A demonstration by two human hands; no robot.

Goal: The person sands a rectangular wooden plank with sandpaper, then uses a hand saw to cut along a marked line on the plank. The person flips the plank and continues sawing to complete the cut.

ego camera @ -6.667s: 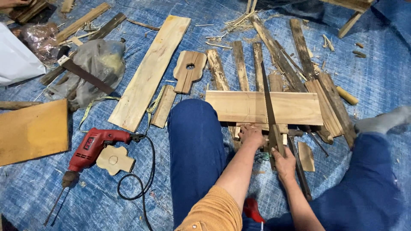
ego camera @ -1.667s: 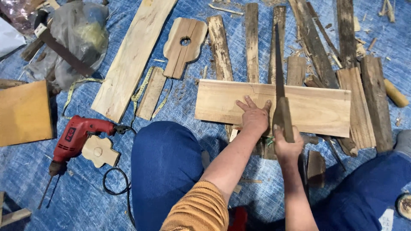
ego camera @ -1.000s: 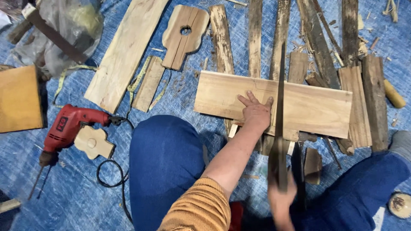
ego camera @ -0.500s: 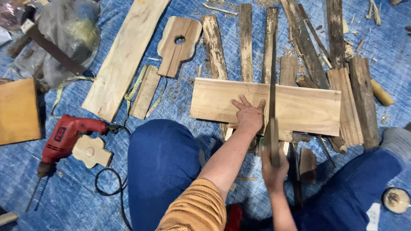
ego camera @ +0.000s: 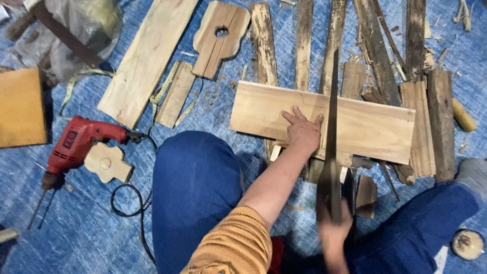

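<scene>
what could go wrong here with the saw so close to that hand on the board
1. The left hand presses the pale board right beside the handsaw blade; a jump or slip could cut the fingers.
2. The board rests on uneven slats, so it may rock or shift mid-cut and bind the blade.
3. The right hand works the saw between the person's knees, so an overshoot could reach a leg.

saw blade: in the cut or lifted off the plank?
In the cut: the saw stands on edge across the plank, right hand gripping its handle.
</scene>
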